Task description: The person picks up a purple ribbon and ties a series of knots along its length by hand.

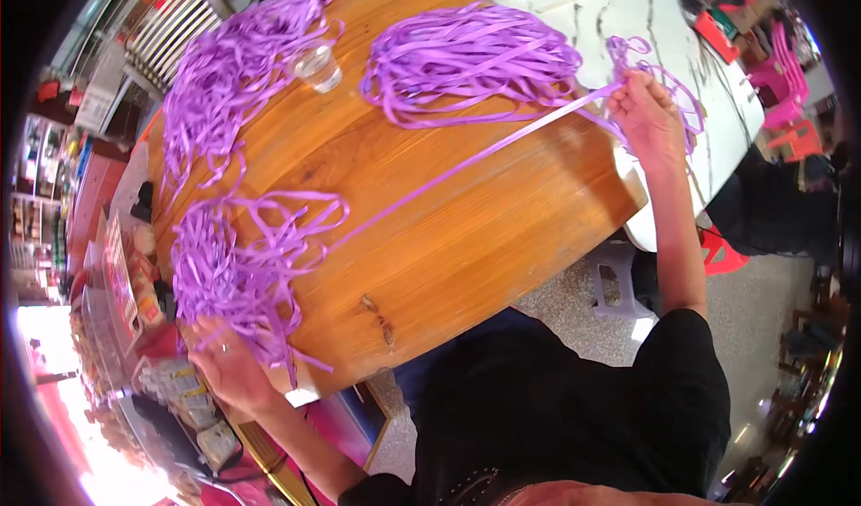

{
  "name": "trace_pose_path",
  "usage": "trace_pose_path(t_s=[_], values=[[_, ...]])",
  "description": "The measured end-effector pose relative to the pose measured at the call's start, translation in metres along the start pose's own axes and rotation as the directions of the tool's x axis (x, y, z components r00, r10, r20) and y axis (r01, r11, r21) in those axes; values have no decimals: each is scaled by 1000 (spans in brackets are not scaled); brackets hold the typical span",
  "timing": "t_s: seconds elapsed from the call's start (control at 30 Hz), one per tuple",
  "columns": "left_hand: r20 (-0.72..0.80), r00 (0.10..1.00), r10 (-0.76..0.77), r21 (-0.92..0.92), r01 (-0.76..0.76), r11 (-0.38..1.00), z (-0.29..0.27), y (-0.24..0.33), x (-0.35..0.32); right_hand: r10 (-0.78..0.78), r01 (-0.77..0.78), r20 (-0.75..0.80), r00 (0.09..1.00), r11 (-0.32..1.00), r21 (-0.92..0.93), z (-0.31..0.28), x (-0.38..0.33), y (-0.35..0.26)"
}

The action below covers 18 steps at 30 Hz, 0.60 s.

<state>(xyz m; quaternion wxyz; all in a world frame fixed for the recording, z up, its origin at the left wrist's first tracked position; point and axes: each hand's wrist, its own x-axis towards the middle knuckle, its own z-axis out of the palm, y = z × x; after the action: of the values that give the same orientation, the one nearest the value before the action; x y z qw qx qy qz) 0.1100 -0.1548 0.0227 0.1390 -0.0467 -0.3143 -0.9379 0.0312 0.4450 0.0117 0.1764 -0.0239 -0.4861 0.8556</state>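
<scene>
My right hand (647,112) is raised at the far right with its fingers pinched round a strand of purple ribbon (484,155). That strand runs taut and slanting down across the table to a loose tangled heap of purple ribbon (224,255) at the near left. Some loops hang just beyond and beside my right hand. At the near edge of the heap, my left hand (231,367) has its fingers curled against the ribbon, the tips partly hidden among strands. A ring shows on one finger.
A larger coiled bundle of purple ribbon (475,58) lies at the far middle of the wooden table (448,237). Another loose heap (233,71) is at the far left, beside a clear cup (318,69). A white marbled table (717,121) adjoins on the right; a grey stool (619,282) stands below.
</scene>
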Motion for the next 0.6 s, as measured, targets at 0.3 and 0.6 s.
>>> trace_pose_path(t_s=[0.3,0.6], values=[[62,998,-32,-24,34,999,56,-60,29,131,-151,90,987,950,273,-33,20,-24],[-193,973,-128,335,188,923,110,-111,-1,-53,-1,-222,974,972,-236,83,7,21]])
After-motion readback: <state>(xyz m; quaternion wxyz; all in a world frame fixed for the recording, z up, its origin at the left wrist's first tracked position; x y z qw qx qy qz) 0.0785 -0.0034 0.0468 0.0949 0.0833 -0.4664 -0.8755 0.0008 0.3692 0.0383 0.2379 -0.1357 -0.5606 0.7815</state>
